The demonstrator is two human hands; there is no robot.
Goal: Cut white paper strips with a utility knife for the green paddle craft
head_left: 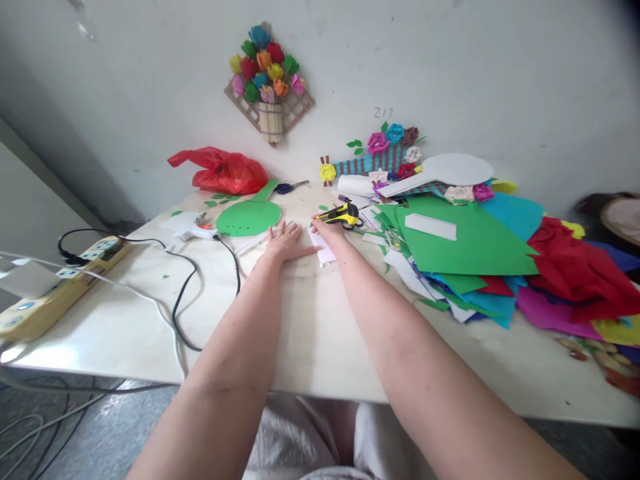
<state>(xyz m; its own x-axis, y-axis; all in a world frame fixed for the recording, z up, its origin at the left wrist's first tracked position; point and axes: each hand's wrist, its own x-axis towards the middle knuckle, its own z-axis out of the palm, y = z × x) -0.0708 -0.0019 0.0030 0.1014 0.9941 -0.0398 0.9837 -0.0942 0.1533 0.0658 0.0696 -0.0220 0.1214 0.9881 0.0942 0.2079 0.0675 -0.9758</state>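
My left hand [285, 243] lies flat on the table with its fingers spread, the thumb reaching to a small white paper strip [325, 254]. At the strip's upper right edge, my right hand [329, 231] is closed, its fingers drawn together on the paper; the fingertips are partly hidden. Just beyond the right hand is a yellow and black utility knife [346, 214]. Thin white sticks [253, 245] lie beside my left hand. A green paper disc with a handle [249, 219] rests farther left.
Left are a white glue gun [197, 231], its cord and a power strip [45, 300]. A red plastic bag [227, 172] and dark-handled scissors [285, 189] sit at the back. Coloured sheets [465, 250] pile up right, near a flower-decorated craft [373, 161]. A flower basket [271, 120] hangs on the wall.
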